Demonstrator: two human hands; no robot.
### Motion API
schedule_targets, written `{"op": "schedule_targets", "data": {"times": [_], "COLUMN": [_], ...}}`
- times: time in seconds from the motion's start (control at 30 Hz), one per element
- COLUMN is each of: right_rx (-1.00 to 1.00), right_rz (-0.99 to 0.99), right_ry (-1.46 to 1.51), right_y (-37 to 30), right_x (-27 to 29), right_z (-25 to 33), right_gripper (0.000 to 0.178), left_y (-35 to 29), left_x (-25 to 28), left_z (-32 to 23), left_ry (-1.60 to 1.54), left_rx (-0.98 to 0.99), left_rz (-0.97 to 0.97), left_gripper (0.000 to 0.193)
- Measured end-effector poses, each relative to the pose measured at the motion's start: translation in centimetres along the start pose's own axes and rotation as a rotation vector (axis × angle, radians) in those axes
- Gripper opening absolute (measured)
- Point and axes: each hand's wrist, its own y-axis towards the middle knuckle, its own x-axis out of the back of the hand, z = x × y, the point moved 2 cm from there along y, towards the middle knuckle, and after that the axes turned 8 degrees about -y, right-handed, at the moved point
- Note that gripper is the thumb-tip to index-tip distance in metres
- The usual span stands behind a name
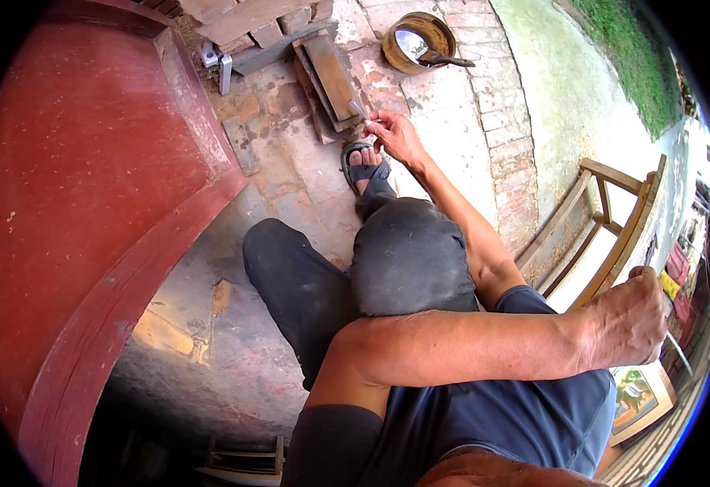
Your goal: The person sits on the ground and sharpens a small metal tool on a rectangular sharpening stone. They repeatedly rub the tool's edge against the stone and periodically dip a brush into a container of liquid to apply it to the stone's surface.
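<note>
My right hand (397, 138) reaches out beyond my knee, thumb and finger pinched on a thin pale stick (357, 108) too small to make out well. Just past the fingertips, a long brown rectangular block (330, 73) lies on darker slabs on the brick paving. Beneath that hand is a foot in a black sandal (355, 172). My left forearm lies across my body above the dark trouser legs. At its end, on the right, my left hand (627, 321) is curled closed with its back toward me; what it holds, if anything, is hidden.
Beyond the block stands a round brown basin (444, 36) with water and a dark-handled tool (448, 60). A red wooden panel (87, 138) fills the left side. Stacked bricks (245, 18) rise at the back. To the right is a wooden chair (627, 231).
</note>
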Motion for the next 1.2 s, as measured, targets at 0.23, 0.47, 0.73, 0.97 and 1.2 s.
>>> {"op": "schedule_targets", "data": {"times": [0.23,0.47,0.73,0.97,1.2], "right_rx": [-0.064,0.041,0.201,0.341,0.487], "right_rz": [0.023,-0.076,-0.222,-0.32,-0.335], "right_ry": [0.061,0.032,-0.409,-0.617,-0.839], "right_y": [-0.3,0.7,-0.4,-1.1,-0.8], "right_x": [-0.5,-0.4,-0.7,-0.8,-0.7], "right_z": [-0.9,-3.4,-0.5,0.5,-0.3], "right_gripper": [0.023,0.034,0.038,0.034,0.049], "left_y": [-0.1,0.4,0.3,0.1,0.3], "left_x": [0.2,-0.5,0.2,-0.4,0.0], "left_z": [0.2,-0.4,-0.1,-0.3,-0.4], "left_ry": [0.001,-0.002,-0.023,-0.013,0.001], "left_rx": [-0.014,-0.038,-0.043,-0.026,-0.046], "left_rz": [0.051,0.086,0.166,0.085,0.131], "left_gripper": [0.022,0.029,0.017,0.023,0.021]}}
